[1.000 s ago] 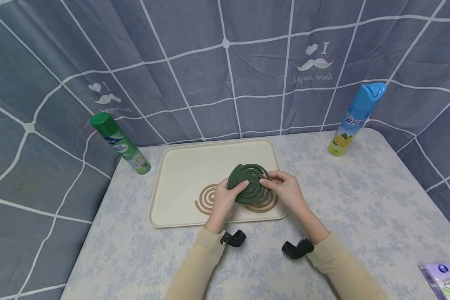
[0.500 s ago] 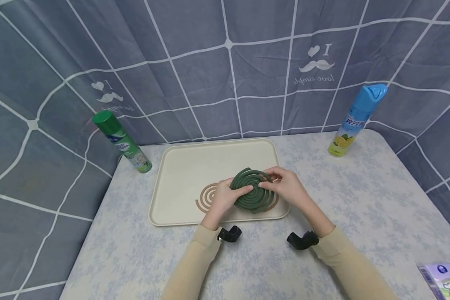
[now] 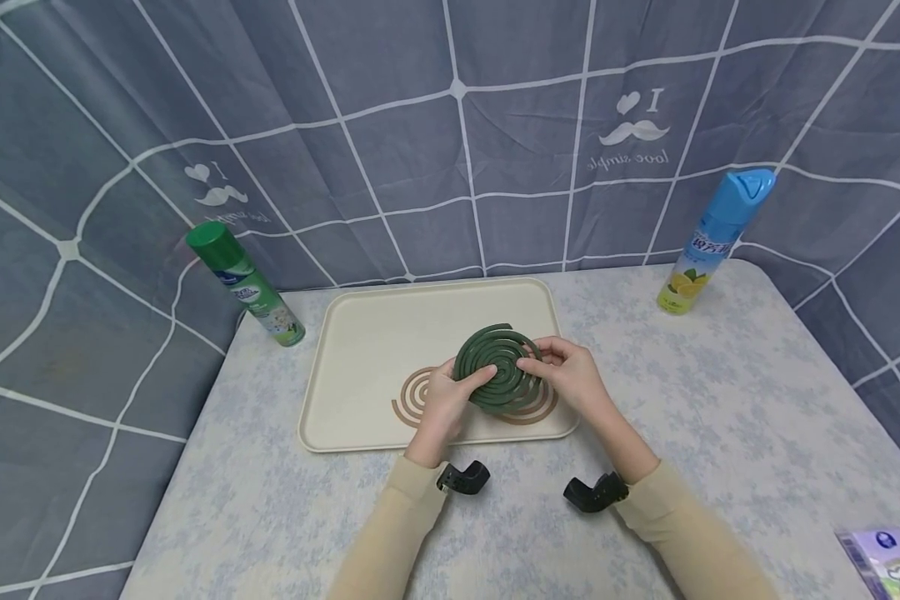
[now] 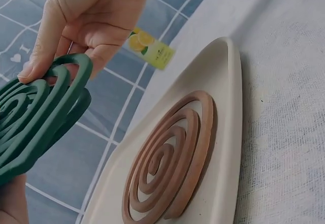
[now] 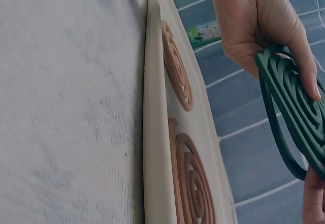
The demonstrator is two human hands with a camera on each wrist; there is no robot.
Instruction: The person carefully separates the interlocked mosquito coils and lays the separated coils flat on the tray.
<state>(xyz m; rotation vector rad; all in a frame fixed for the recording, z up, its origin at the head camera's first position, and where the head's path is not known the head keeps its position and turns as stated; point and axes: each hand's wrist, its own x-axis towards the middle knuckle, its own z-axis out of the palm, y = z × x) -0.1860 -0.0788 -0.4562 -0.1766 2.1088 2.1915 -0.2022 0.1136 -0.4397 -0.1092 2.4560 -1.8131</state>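
Both hands hold a green mosquito coil (image 3: pixel 504 390) above the tray. My left hand (image 3: pixel 441 406) grips its left side, the thumb lying over the face near the centre. At the right edge, my right hand (image 3: pixel 576 382) pinches the coil between thumb and fingers. A second green layer shows behind the front one in the right wrist view, so the coil (image 5: pixel 292 104) looks doubled, with its turns partly spread apart. Beneath lie two brown mosquito coils: the left one (image 3: pixel 402 400) is partly behind my left hand, the right one (image 3: pixel 532 414) partly under the green coil.
The cream tray (image 3: pixel 382 333) lies on a pale patterned tabletop (image 3: pixel 525 525). A green spray can (image 3: pixel 247 287) stands back left, a blue and yellow one (image 3: pixel 705 246) back right. A purple packet (image 3: pixel 888 562) lies at the front right. A grey-blue curtain (image 3: pixel 390 75) hangs behind.
Both hands keep hold of the green coil. It tipped down toward the tray half a second ago and now is raised again, its face turned slightly, uncovering more of the right brown coil.
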